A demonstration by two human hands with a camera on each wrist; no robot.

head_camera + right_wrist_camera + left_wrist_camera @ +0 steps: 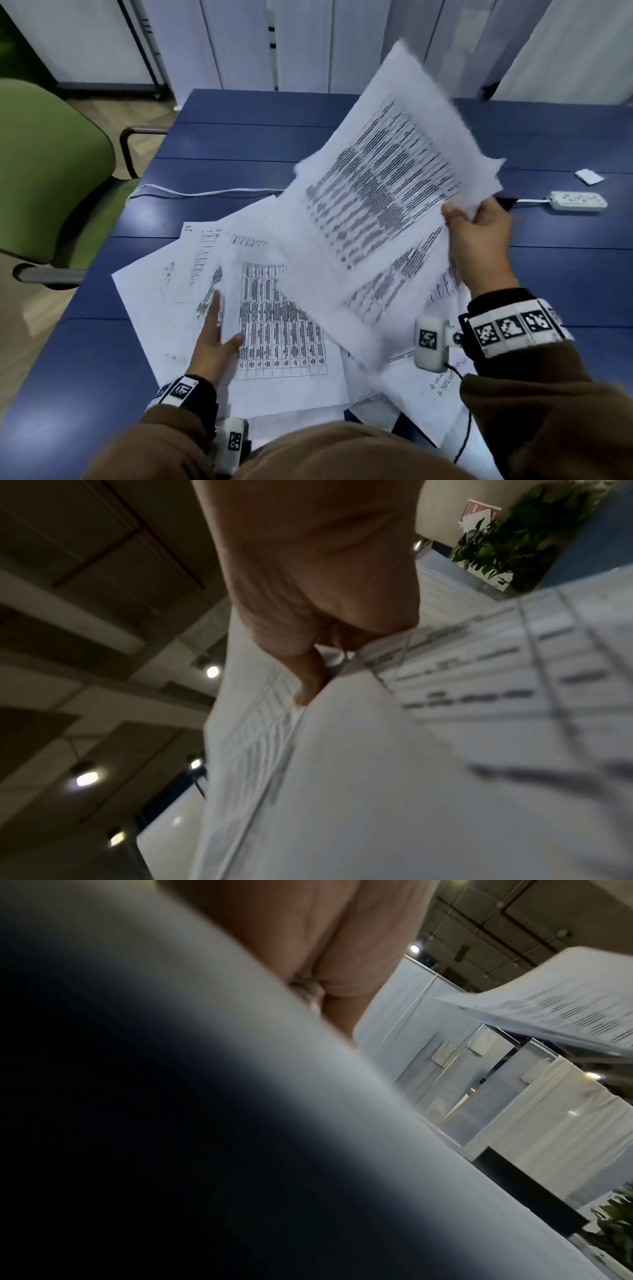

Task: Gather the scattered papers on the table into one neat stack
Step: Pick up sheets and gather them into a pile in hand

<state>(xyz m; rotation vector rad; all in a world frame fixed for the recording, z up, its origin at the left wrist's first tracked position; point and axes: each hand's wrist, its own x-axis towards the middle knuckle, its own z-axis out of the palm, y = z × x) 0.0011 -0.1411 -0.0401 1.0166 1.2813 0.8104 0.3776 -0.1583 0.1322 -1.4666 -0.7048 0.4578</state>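
Note:
Printed white papers (274, 308) lie fanned and overlapping on the blue table (239, 137). My right hand (476, 233) pinches the corner of a bundle of sheets (387, 178) and holds it tilted above the pile; the right wrist view shows the thumb (308, 685) pressed on those sheets (377, 777). My left hand (215, 329) lies flat, fingers straight, on a sheet with a table grid (284, 329). In the left wrist view the palm (335, 947) sits against blurred paper (240, 1096), with the lifted sheets (565, 1004) at the right.
A white power strip (579, 205) and its cable (205, 192) lie across the table behind the papers. A small white card (589, 176) sits at the far right. A green chair (51, 178) stands left of the table. White partition panels (308, 44) stand behind.

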